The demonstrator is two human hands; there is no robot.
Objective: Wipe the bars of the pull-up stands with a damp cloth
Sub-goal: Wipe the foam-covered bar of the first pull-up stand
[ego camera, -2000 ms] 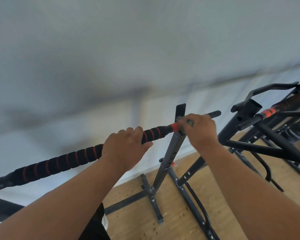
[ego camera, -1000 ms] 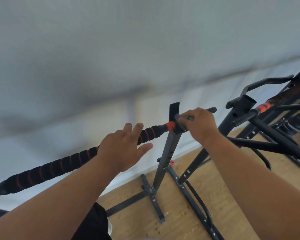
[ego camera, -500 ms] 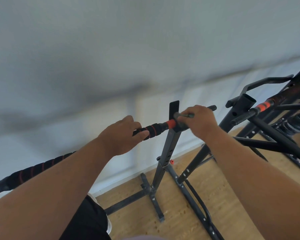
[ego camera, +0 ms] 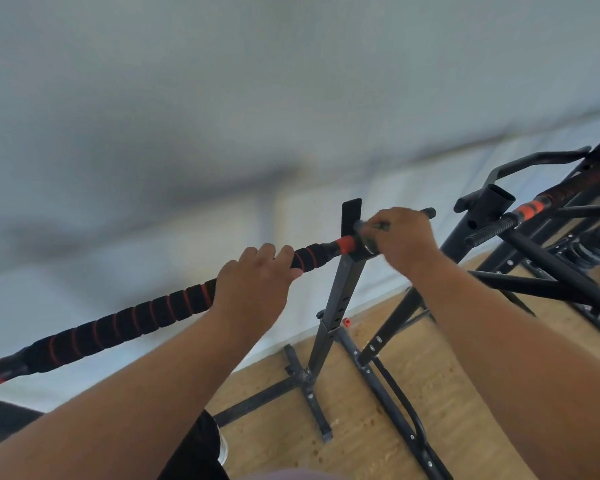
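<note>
Bar [ego camera: 146, 315] gripped by left hand [ego camera: 253, 289]; right hand [ego camera: 400, 237] clasps its end beside upright [ego camera: 340, 299]

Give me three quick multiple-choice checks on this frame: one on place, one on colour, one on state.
1. Where is the left hand?
A. on the padded bar
B. on the floor
C. on the second stand

2. What colour are the rings on the bar's black padding?
A. blue
B. red-orange
C. white

3. How is the right hand set?
A. hanging open
B. flat on the wall
C. curled round the bar's end by the upright post

Answers: 1 A, its fingers wrap over the padding; 2 B, red-orange rings sit between the black segments; 3 C, its fingers close round the bar beside the post's top.
</note>
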